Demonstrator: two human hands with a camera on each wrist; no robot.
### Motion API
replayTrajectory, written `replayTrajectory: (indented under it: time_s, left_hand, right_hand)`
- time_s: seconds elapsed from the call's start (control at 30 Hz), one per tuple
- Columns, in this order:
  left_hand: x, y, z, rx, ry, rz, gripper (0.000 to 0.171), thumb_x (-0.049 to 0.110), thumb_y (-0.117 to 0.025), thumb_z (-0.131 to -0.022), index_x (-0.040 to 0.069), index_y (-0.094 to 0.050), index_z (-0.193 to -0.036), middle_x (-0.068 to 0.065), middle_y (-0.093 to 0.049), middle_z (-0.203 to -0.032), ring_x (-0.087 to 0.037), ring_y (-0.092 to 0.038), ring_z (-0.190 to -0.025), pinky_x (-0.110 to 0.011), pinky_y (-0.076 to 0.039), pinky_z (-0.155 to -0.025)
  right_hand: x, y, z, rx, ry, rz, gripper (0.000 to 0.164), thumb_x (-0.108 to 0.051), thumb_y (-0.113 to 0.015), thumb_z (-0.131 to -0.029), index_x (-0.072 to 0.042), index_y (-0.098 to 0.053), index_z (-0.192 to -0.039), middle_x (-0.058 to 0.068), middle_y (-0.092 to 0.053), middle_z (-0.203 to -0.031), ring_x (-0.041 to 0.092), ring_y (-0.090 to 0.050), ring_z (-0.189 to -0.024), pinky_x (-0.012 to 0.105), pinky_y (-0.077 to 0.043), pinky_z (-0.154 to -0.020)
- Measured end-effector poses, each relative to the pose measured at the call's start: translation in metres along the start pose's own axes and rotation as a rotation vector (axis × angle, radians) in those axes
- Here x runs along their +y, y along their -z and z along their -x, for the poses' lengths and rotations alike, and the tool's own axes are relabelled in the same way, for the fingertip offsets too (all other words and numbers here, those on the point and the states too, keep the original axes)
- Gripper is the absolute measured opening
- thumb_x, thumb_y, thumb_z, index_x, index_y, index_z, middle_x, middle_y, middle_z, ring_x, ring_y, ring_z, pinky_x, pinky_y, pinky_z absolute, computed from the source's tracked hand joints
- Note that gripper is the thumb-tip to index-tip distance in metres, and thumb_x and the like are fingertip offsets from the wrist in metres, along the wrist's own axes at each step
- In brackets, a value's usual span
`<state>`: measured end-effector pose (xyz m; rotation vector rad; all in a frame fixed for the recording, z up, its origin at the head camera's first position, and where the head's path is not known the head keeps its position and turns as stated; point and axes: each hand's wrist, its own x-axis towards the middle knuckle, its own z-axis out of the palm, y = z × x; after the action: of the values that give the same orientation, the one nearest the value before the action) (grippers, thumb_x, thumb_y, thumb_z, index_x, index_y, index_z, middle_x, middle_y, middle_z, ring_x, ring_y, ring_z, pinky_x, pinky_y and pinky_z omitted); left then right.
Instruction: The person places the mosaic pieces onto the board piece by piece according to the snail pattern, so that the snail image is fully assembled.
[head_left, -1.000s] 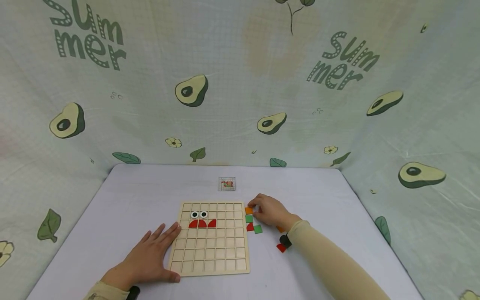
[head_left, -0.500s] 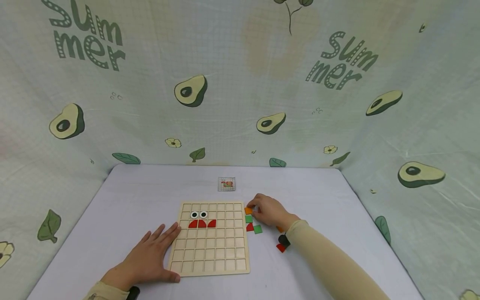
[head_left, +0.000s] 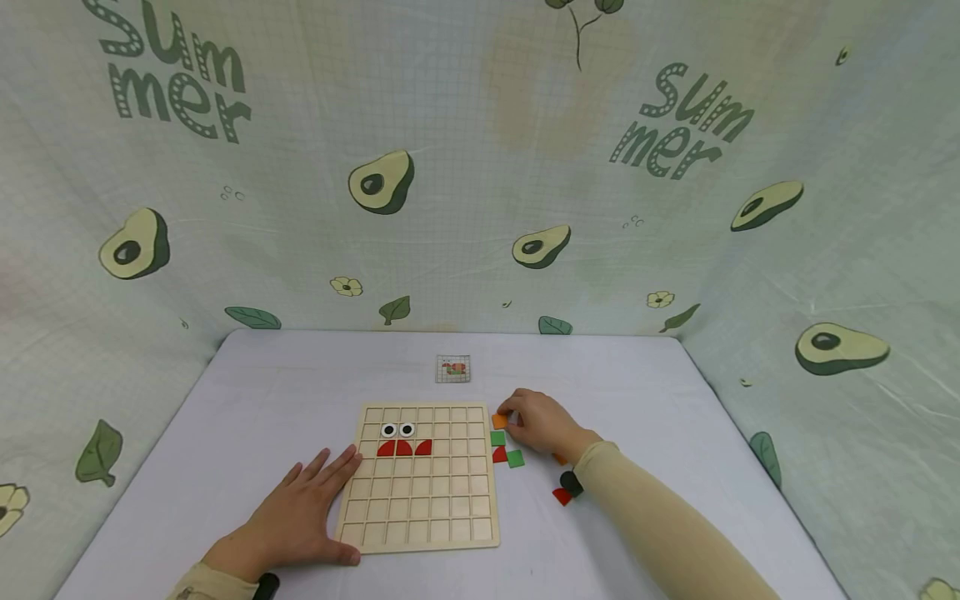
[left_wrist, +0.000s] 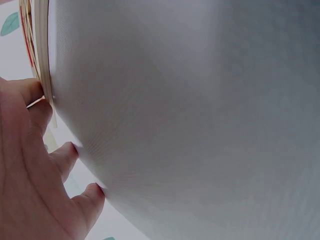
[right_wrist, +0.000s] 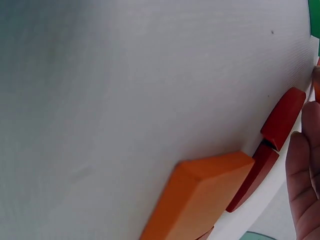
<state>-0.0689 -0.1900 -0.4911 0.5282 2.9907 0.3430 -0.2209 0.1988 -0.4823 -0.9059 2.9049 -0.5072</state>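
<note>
My left hand lies spread on the table with its fingers straight. Its fingertips and thumb rest along the left edge of a wooden grid board; the left wrist view shows these fingers at the board's side. Beside the board's upper right corner, my right hand pinches an orange square tile between thumb and fingers. On the grid sit two round eye tiles and, just below them, several red curved tiles.
Right of the board lie green tiles and a red tile. Black tiles and a red one lie by the right forearm. An orange block stands near red pieces. A picture card lies behind the board.
The right hand and the orange tile have shifted slightly to the right. My left hand and the tiles on the board have stayed put.
</note>
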Motion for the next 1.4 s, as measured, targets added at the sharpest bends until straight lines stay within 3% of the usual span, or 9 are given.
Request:
replayTrajectory:
  time_s: [0.3, 0.57, 0.93, 1.4]
  left_hand:
    - [0.001, 0.001, 0.0, -0.007, 0.006, 0.0, 0.133, 0.095, -0.059, -0.053, 0.009, -0.041, -0.152, -0.005, -0.034, -0.159, -0.042, -0.029, -0.143, -0.068, -0.026, -0.108]
    - [0.001, 0.0, -0.001, -0.024, 0.018, 0.002, 0.134, 0.096, -0.058, -0.052, 0.01, -0.04, -0.153, -0.004, -0.033, -0.16, -0.041, -0.028, -0.144, -0.068, -0.025, -0.108]
    - [0.001, -0.001, -0.001, -0.016, 0.015, -0.001, 0.133, 0.096, -0.059, -0.053, 0.01, -0.041, -0.153, -0.004, -0.034, -0.16, -0.041, -0.027, -0.144, -0.068, -0.025, -0.108]
    - [0.001, 0.001, 0.0, -0.028, 0.021, 0.001, 0.134, 0.097, -0.057, -0.052, 0.009, -0.041, -0.153, -0.004, -0.033, -0.16, -0.042, -0.028, -0.144, -0.068, -0.025, -0.108]
  right_hand:
    - [0.004, 0.0, 0.001, 0.003, 0.007, 0.036, 0.026, -0.02, -0.07, -0.089, -0.018, -0.074, -0.115, -0.007, -0.06, -0.107, 0.007, -0.052, -0.074, 0.026, -0.049, -0.073]
    - [0.002, -0.001, 0.001, -0.025, 0.003, 0.024, 0.026, -0.019, -0.069, -0.091, -0.018, -0.074, -0.117, -0.007, -0.06, -0.107, 0.008, -0.052, -0.075, 0.026, -0.049, -0.074]
    - [0.004, 0.002, 0.005, -0.016, -0.046, -0.05, 0.026, -0.017, -0.071, -0.088, -0.018, -0.074, -0.114, -0.009, -0.058, -0.102, 0.009, -0.052, -0.075, 0.026, -0.048, -0.071]
    - [0.006, 0.009, 0.011, -0.004, -0.08, -0.058, 0.026, -0.022, -0.073, -0.088, -0.021, -0.074, -0.114, -0.011, -0.058, -0.1, 0.008, -0.053, -0.073, 0.024, -0.049, -0.068]
